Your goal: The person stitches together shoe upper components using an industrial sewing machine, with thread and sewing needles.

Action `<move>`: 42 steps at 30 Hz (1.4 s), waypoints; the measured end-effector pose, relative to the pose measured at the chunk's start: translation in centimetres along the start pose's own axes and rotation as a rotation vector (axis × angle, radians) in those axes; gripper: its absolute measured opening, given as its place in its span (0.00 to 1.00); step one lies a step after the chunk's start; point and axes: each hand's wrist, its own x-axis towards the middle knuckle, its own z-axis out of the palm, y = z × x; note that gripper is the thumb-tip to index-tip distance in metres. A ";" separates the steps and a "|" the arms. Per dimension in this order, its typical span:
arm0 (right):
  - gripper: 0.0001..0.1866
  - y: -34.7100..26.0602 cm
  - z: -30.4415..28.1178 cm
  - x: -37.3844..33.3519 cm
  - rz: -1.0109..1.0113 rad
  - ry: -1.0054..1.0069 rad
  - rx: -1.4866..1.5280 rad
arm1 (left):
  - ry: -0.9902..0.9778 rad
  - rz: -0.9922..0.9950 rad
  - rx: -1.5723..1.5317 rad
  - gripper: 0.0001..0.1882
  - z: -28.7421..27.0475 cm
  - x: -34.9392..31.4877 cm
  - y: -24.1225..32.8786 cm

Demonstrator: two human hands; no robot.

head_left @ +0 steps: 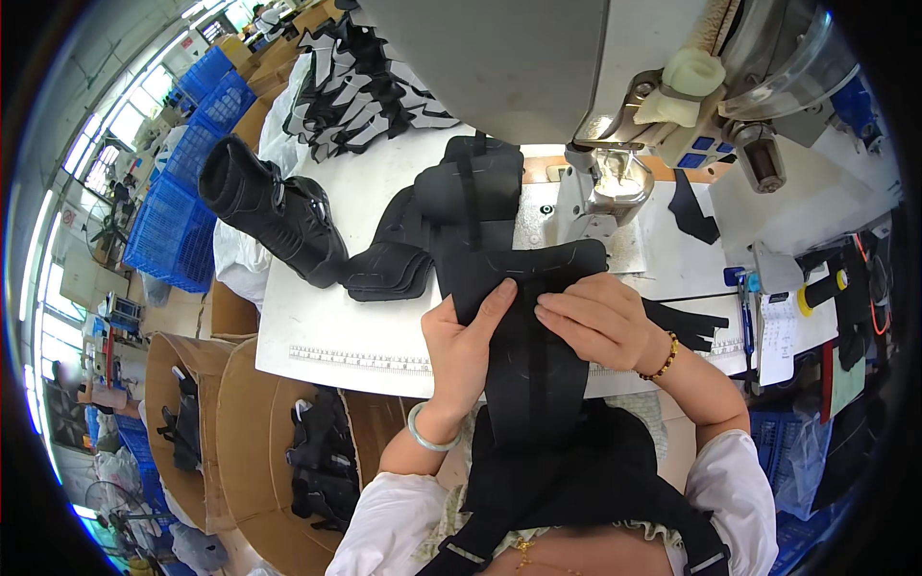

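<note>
White counter (307,320), its front edge facing the person, carries the base of a grey machine (499,72) at the far side. The black panel (562,370) lies in front of the machine, held up over the front edge of the counter, its lower part reaching towards the black apron (567,470). The panel is long, matt and dark, with a rounded upper right corner and a smooth surface. Behind it, other black pieces (471,197) lie on the counter. Both hands are on the panel: the left hand (459,348) grips its left side, thumb flat on top; the right hand (607,322) has its fingers bunched together, tips pressed to the panel near its middle. A narrow, darker strip (539,370) runs lengthwise down the panel, and short pale marks (519,270) show near its upper edge. Hidden or unclear: the underside of the panel and most left-hand fingers are covered; the panel's lower end is hard to separate from the apron — black against black; whether it joins the pieces behind cannot be told; the top of the machine is cut off.
</note>
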 end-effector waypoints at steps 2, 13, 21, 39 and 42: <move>0.12 0.0 -0.1 -0.1 0.001 0.006 -0.002 | -0.004 0.010 -0.003 0.07 0.2 0.0 0.0; 0.15 0.2 0.8 -1.3 0.224 0.151 0.157 | 0.001 0.128 0.149 0.07 0.6 -0.2 -0.4; 0.14 0.0 0.7 -2.3 0.182 0.108 0.123 | 0.028 0.107 0.238 0.07 -0.4 1.1 -1.4; 0.14 -0.7 -2.8 -4.1 0.274 -0.114 -0.018 | 0.247 0.576 1.349 0.33 -4.9 14.0 -4.2; 0.10 -0.9 -4.4 -5.8 0.441 -0.171 -0.080 | 0.123 0.382 1.448 0.28 -8.8 13.3 -1.7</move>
